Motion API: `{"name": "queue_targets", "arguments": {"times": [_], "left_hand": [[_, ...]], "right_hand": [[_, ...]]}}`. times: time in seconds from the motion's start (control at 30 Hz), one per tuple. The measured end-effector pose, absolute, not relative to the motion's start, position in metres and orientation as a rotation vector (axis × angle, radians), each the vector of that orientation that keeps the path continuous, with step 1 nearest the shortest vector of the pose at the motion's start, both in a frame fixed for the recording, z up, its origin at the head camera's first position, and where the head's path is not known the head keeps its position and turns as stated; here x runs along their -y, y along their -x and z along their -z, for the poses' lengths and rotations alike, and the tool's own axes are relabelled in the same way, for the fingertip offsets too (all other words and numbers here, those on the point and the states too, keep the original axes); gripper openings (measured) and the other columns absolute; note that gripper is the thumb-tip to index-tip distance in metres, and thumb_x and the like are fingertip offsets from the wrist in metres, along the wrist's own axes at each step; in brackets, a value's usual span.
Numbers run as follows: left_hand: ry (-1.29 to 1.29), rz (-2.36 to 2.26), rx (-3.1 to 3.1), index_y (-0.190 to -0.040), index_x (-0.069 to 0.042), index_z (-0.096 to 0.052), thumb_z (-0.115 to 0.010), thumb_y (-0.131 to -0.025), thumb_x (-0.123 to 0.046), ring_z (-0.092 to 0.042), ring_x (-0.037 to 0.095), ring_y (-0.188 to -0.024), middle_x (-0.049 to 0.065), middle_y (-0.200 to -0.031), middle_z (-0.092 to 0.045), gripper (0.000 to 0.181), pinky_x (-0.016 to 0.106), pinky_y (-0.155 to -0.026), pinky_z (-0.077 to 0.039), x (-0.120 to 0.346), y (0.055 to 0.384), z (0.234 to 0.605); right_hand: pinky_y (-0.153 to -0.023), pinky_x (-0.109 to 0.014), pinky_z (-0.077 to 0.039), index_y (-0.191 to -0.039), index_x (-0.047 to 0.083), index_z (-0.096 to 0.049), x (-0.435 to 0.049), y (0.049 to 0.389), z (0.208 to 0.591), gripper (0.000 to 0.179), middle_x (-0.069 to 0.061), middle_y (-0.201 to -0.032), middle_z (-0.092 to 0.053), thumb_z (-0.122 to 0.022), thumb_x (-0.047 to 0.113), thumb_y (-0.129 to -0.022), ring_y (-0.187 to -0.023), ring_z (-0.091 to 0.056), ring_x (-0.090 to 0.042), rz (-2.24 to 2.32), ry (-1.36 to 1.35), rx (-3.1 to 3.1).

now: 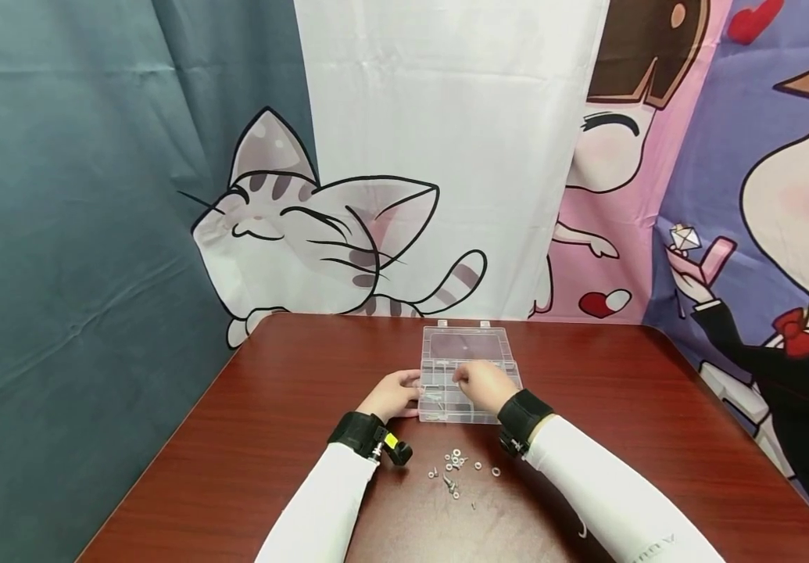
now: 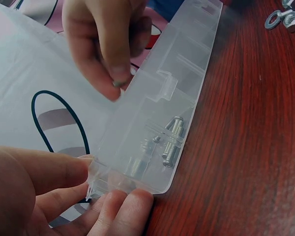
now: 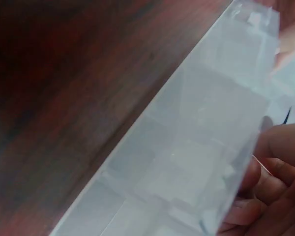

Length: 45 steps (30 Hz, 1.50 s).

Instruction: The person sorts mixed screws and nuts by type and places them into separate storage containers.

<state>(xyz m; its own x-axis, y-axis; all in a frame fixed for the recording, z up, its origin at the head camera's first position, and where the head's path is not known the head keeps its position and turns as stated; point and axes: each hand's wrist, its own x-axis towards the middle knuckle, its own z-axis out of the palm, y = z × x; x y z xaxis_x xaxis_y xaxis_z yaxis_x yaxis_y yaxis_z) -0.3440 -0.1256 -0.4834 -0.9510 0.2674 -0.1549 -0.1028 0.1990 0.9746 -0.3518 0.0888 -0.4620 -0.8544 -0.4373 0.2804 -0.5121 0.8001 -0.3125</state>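
Note:
A clear plastic compartment box [image 1: 466, 418] lies on the table with its lid [image 1: 467, 344] folded back. At the box's left end, my left hand [image 1: 391, 395] holds its side with thumb and fingers, and the fingertips [image 2: 132, 209] lie against the corner. Several screws [image 2: 173, 142] rest in a compartment near that hand. Over the compartments, my right hand [image 1: 485, 385] has curled fingers and pinches a tiny metal piece [image 2: 119, 83]. Its kind cannot be made out. The right wrist view is blurred and shows the box wall [image 3: 187, 137] beside the curled right fingers [image 3: 250, 211].
Loose screws [image 1: 449, 482], nuts and washers [image 1: 495, 471] lie scattered on the brown table [image 1: 306, 438] between the forearms and the box. A printed cloth [image 1: 446, 117] hangs behind the table's far edge.

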Motion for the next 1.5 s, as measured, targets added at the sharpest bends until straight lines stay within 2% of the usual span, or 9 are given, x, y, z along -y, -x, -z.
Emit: {"name": "queue_targets", "arguments": {"times": [0.4,0.7,1.07,1.37,1.5], "left_hand": [[-0.142,-1.798,-2.207,-0.146,-0.001,-0.046,-0.060,-0.098,-0.005,-0.067,0.026,-0.101,0.018,-0.130,-0.059,0.050,0.036,-0.074,-0.060,0.125,0.345,0.482],[-0.138,-1.793,-2.214,-0.146,-0.001,-0.046,-0.060,-0.098,-0.005,-0.067,0.026,-0.100,0.018,-0.130,-0.059,0.050,0.035,-0.073,-0.060,0.126,0.344,0.480],[-0.126,-1.791,-2.219,-0.145,-0.001,-0.047,-0.060,-0.098,-0.005,-0.067,0.025,-0.100,0.018,-0.130,-0.059,0.050,0.036,-0.073,-0.060,0.125,0.345,0.481],[-0.141,-1.794,-2.222,-0.145,0.000,-0.047,-0.060,-0.097,-0.005,-0.066,0.025,-0.100,0.018,-0.130,-0.059,0.050,0.036,-0.073,-0.060,0.124,0.343,0.479],[-0.147,-1.792,-2.222,-0.145,0.000,-0.047,-0.059,-0.098,-0.005,-0.066,0.025,-0.099,0.018,-0.129,-0.060,0.049,0.036,-0.073,-0.060,0.125,0.344,0.479]], "right_hand": [[-0.076,-0.040,-0.055,-0.087,0.006,-0.077,-0.083,0.358,0.456,0.007,-0.004,-0.086,-0.072,-0.070,0.005,-0.086,-0.079,-0.066,-0.020,-0.522,-0.661,2.890],[-0.066,-0.035,-0.052,-0.078,0.010,-0.075,-0.081,0.357,0.455,0.009,0.001,-0.077,-0.069,-0.073,0.006,-0.086,-0.066,-0.058,-0.013,-0.522,-0.649,2.887],[-0.067,-0.036,-0.052,-0.075,0.012,-0.073,-0.083,0.360,0.460,0.012,0.001,-0.075,-0.068,-0.072,0.005,-0.085,-0.066,-0.058,-0.015,-0.523,-0.665,2.862],[-0.072,-0.037,-0.053,-0.086,0.013,-0.073,-0.083,0.359,0.457,0.004,0.001,-0.082,-0.069,-0.070,0.015,-0.089,-0.073,-0.061,-0.015,-0.581,-0.583,2.894],[-0.073,-0.037,-0.053,-0.092,0.012,-0.073,-0.080,0.347,0.449,0.006,0.000,-0.085,-0.069,-0.069,0.017,-0.091,-0.076,-0.062,-0.015,-0.589,-0.589,2.856]]}}
